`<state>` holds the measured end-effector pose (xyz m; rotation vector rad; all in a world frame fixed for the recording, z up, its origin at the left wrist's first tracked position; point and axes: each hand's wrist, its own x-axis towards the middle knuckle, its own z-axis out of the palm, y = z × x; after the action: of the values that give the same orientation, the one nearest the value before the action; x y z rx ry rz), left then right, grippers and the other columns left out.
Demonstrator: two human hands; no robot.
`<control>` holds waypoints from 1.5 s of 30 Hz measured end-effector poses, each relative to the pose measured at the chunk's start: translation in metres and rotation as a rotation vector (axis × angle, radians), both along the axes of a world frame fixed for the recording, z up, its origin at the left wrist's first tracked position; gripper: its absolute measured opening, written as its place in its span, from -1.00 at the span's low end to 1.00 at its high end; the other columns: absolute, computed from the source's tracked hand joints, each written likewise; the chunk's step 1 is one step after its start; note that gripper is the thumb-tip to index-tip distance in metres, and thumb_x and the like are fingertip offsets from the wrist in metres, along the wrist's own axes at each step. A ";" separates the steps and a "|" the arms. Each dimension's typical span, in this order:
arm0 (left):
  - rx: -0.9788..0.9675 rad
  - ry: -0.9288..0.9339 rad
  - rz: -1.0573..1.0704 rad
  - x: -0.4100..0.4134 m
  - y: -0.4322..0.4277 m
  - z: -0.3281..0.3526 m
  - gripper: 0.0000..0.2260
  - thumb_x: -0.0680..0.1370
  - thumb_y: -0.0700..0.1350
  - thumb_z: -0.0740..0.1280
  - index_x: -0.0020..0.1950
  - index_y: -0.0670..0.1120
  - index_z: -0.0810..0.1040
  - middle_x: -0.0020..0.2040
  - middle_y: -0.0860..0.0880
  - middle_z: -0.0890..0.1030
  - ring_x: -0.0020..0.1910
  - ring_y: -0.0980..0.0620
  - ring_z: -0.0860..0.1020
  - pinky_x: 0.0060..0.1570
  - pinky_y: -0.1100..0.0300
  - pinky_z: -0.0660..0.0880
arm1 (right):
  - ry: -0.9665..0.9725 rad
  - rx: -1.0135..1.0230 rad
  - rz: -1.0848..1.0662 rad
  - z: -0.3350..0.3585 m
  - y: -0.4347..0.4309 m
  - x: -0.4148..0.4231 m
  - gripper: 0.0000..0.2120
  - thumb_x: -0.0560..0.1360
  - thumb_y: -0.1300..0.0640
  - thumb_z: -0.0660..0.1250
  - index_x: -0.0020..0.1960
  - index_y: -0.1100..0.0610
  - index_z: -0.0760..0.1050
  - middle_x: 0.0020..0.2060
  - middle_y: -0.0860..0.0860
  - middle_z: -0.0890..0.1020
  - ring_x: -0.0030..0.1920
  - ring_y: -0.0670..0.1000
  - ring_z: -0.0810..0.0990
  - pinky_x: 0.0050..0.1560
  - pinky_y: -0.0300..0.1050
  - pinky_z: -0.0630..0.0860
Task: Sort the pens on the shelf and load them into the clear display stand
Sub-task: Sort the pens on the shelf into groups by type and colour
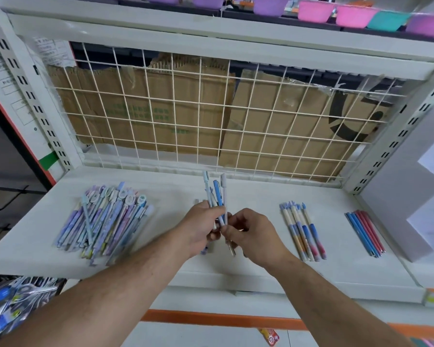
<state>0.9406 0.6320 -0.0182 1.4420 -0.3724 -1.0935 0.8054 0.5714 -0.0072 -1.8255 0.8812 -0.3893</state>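
Your left hand [201,226] has its fingers curled round a small bundle of pens [217,196]. At least four can be counted, held upright above the middle of the shelf [261,194]. Your right hand [253,236] meets it from the right, with thumb and fingertips pinching the bundle's lower end. One pen tip projects below that hand.

The held pens have pale blue, mid-blue and whitish barrels, all with caps uppermost.

Three groups lie on the shelf:
- Left: one loose pile of patterned pens [108,219] in lilac and light blue, too many to count, some with oval charms on the caps.
- Right of your hands: five or six cream-and-blue pens [302,231] side by side, with blue caps pointing away from you.
- Further right: about six slim pens [365,232] – blue on the left, red on the right.

A pale stepped stand [398,196] occupies the shelf's right end.
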 end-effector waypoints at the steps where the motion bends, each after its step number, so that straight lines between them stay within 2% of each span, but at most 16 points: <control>1: -0.010 0.015 -0.003 -0.004 -0.003 -0.001 -0.95 0.60 -0.23 0.27 -0.05 -0.14 0.50 -0.21 -0.18 0.55 -0.45 0.03 0.38 -0.57 0.29 0.22 | 0.004 0.006 -0.003 0.000 -0.002 -0.003 -0.81 0.53 0.07 0.48 -0.02 0.16 0.53 -0.16 0.15 0.70 -0.32 -0.02 0.61 -0.41 -0.27 0.42; 4: -0.032 0.052 -0.035 -0.015 -0.010 -0.003 -0.93 0.60 -0.22 0.29 -0.07 -0.11 0.50 -0.20 -0.14 0.53 -0.44 0.05 0.37 -0.57 0.29 0.21 | -0.008 0.036 -0.022 -0.001 -0.006 -0.012 -0.81 0.57 0.09 0.44 -0.03 0.20 0.50 -0.23 0.16 0.67 -0.41 -0.04 0.55 -0.48 -0.31 0.39; 6: -0.041 0.060 -0.074 -0.021 -0.013 -0.004 -0.96 0.61 -0.18 0.32 -0.02 -0.11 0.54 -0.23 -0.08 0.55 -0.43 0.06 0.38 -0.55 0.28 0.22 | -0.019 0.065 -0.037 -0.001 -0.009 -0.018 -0.80 0.58 0.10 0.42 -0.04 0.22 0.48 -0.34 0.07 0.63 -0.47 -0.08 0.51 -0.51 -0.33 0.36; 8: -0.040 0.062 -0.091 -0.025 -0.016 -0.005 -0.91 0.61 -0.13 0.34 0.06 -0.13 0.57 -0.26 -0.04 0.57 -0.42 0.06 0.37 -0.54 0.28 0.24 | -0.018 0.083 -0.049 -0.003 -0.012 -0.024 -0.82 0.58 0.10 0.41 -0.05 0.19 0.47 -0.41 -0.04 0.60 -0.50 -0.11 0.48 -0.51 -0.32 0.34; 11: -0.015 0.029 -0.099 -0.033 -0.021 -0.008 -0.81 0.61 -0.06 0.35 0.12 -0.16 0.57 -0.25 -0.01 0.59 -0.41 0.07 0.40 -0.52 0.27 0.28 | -0.008 0.060 -0.069 -0.005 -0.016 -0.030 -0.83 0.57 0.08 0.43 -0.08 0.11 0.47 -0.39 -0.04 0.64 -0.50 -0.18 0.49 -0.41 -0.26 0.37; 13: 0.007 -0.013 -0.121 -0.039 -0.025 -0.009 -0.83 0.61 -0.03 0.36 0.06 -0.13 0.55 -0.22 -0.04 0.56 -0.39 0.07 0.43 -0.51 0.26 0.31 | -0.001 0.034 -0.081 -0.005 -0.019 -0.033 -0.82 0.54 0.07 0.46 -0.09 0.09 0.47 -0.36 -0.01 0.65 -0.50 -0.18 0.50 -0.39 -0.23 0.39; 15: 0.015 -0.023 -0.128 -0.043 -0.029 -0.008 -0.87 0.61 -0.06 0.35 -0.02 -0.11 0.52 -0.23 -0.05 0.54 -0.40 0.07 0.44 -0.51 0.27 0.30 | 0.015 0.016 -0.080 -0.005 -0.020 -0.038 -0.80 0.52 0.05 0.49 -0.09 0.08 0.48 -0.37 0.00 0.66 -0.51 -0.17 0.51 -0.44 -0.26 0.38; 18: 0.033 -0.030 -0.149 -0.048 -0.034 -0.008 -0.91 0.61 -0.12 0.31 -0.03 -0.13 0.48 -0.24 -0.08 0.50 -0.41 0.05 0.40 -0.49 0.25 0.27 | 0.003 0.062 -0.083 -0.004 -0.023 -0.046 -0.79 0.52 0.01 0.49 -0.06 0.08 0.49 -0.38 0.01 0.66 -0.49 -0.07 0.53 -0.54 -0.27 0.35; 20: 0.029 -0.035 -0.167 -0.053 -0.038 -0.009 -0.92 0.61 -0.14 0.28 -0.04 -0.13 0.49 -0.29 -0.07 0.50 -0.42 0.04 0.39 -0.47 0.25 0.28 | 0.001 0.077 -0.077 -0.003 -0.026 -0.052 -0.82 0.55 0.01 0.45 -0.05 0.09 0.50 -0.36 0.04 0.68 -0.47 -0.03 0.57 -0.53 -0.22 0.38; 25: 0.008 -0.063 -0.207 -0.070 -0.051 -0.006 -0.86 0.61 -0.15 0.23 -0.01 -0.12 0.58 -0.37 -0.03 0.59 -0.43 0.00 0.55 -0.43 0.24 0.43 | -0.023 0.134 -0.093 0.000 -0.039 -0.069 -0.92 0.63 0.16 0.29 -0.04 0.13 0.50 -0.34 0.04 0.67 -0.44 0.00 0.59 -0.48 -0.12 0.45; 27: 0.015 -0.092 -0.210 -0.077 -0.058 -0.007 -0.85 0.61 -0.14 0.23 0.06 -0.10 0.58 -0.33 -0.03 0.61 -0.39 -0.02 0.57 -0.32 0.17 0.48 | -0.026 0.126 -0.126 0.000 -0.043 -0.077 -0.94 0.60 0.24 0.31 -0.05 0.16 0.48 -0.39 0.02 0.62 -0.47 -0.02 0.54 -0.49 -0.13 0.47; 30: 0.048 -0.171 -0.179 -0.089 -0.072 -0.009 -0.84 0.62 -0.14 0.21 0.10 -0.08 0.57 -0.18 -0.10 0.61 -0.29 -0.07 0.57 -0.21 0.08 0.51 | -0.023 0.117 -0.186 -0.002 -0.050 -0.087 -0.91 0.56 0.26 0.36 -0.06 0.14 0.45 -0.43 0.00 0.58 -0.50 -0.04 0.49 -0.50 -0.17 0.45; 33: 0.096 -0.275 -0.164 -0.100 -0.086 -0.011 -0.81 0.61 -0.14 0.19 0.09 -0.19 0.54 -0.16 -0.13 0.59 -0.26 -0.10 0.46 -0.25 0.07 0.43 | 0.016 0.023 -0.233 -0.008 -0.059 -0.098 -0.88 0.55 0.24 0.38 -0.06 0.07 0.47 -0.34 -0.02 0.60 -0.48 -0.08 0.50 -0.48 -0.20 0.45; 37: 0.107 -0.312 -0.192 -0.114 -0.101 -0.013 -0.84 0.58 -0.14 0.19 -0.08 -0.15 0.53 -0.22 -0.08 0.71 -0.32 -0.07 0.41 -0.34 0.15 0.36 | 0.064 -0.146 -0.352 -0.016 -0.083 -0.122 -0.86 0.53 0.12 0.44 -0.08 0.01 0.47 -0.34 -0.02 0.62 -0.50 -0.11 0.48 -0.51 -0.30 0.38; 41: 0.086 -0.258 -0.198 -0.128 -0.113 -0.014 -0.90 0.58 -0.18 0.20 -0.06 -0.13 0.50 -0.37 -0.05 0.64 -0.47 0.03 0.42 -0.44 0.21 0.29 | 0.258 -0.259 -0.412 -0.027 -0.115 -0.155 -0.89 0.54 0.17 0.37 0.03 0.01 0.51 -0.26 -0.05 0.63 -0.40 -0.12 0.55 -0.46 -0.29 0.41; 45: 0.076 -0.224 -0.196 -0.144 -0.126 -0.014 -0.92 0.59 -0.20 0.21 -0.09 -0.12 0.47 -0.37 -0.06 0.60 -0.38 -0.09 0.48 -0.37 0.16 0.30 | 0.466 -0.379 -0.421 -0.036 -0.144 -0.182 -0.87 0.55 0.16 0.36 0.09 0.09 0.57 -0.17 0.00 0.65 -0.25 0.01 0.55 -0.35 -0.20 0.35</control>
<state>0.7970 0.5061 -0.0325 1.6271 -0.6483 -1.1138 0.6230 0.4270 -0.0428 -2.1149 1.6177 -0.4190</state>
